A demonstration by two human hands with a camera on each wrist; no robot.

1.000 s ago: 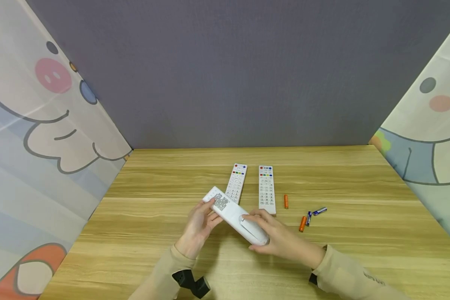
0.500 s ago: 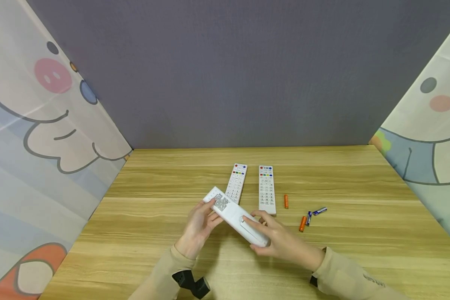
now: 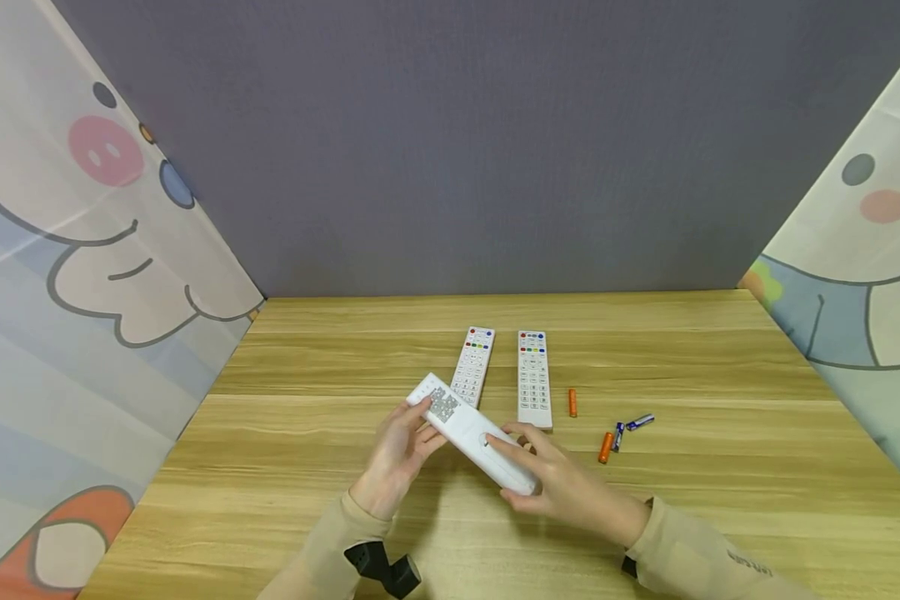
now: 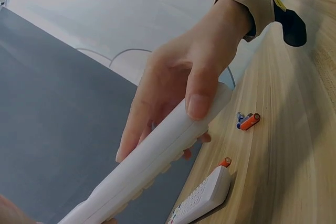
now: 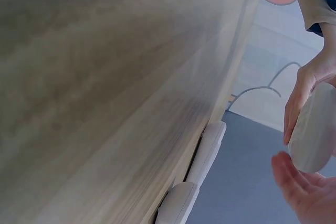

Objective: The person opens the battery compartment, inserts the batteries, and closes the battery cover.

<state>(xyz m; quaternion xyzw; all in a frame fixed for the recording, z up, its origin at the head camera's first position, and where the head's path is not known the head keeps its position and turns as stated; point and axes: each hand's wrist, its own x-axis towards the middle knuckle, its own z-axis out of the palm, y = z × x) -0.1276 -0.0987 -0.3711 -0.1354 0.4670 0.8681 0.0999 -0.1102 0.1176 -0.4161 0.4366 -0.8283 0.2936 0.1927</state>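
Observation:
A white remote control (image 3: pixel 468 423) is held up slantwise over the table, its back facing up and its buttons underneath. On the back are a grey patterned patch and a battery cover (image 3: pixel 506 468). My left hand (image 3: pixel 393 458) grips the patterned end, thumb on top and fingers below. My right hand (image 3: pixel 562 479) holds the near end by its edges, with its index finger reaching to the notch at the cover. Seen from the left wrist, the right thumb presses along the edge of the remote control (image 4: pixel 142 158).
Two more white remote controls, one leaning left (image 3: pixel 474 358) and one straight (image 3: pixel 534 379), lie face up behind the hands. To their right are two orange batteries, one apart (image 3: pixel 572 403) and one nearer (image 3: pixel 606 447), and two blue batteries (image 3: pixel 640 422). A grey panel (image 3: pixel 495 167) stands behind.
The dark line along the battery cover has faded, and the cover looks flatter in the back. My right fingers have shifted slightly; the left hand keeps its hold.

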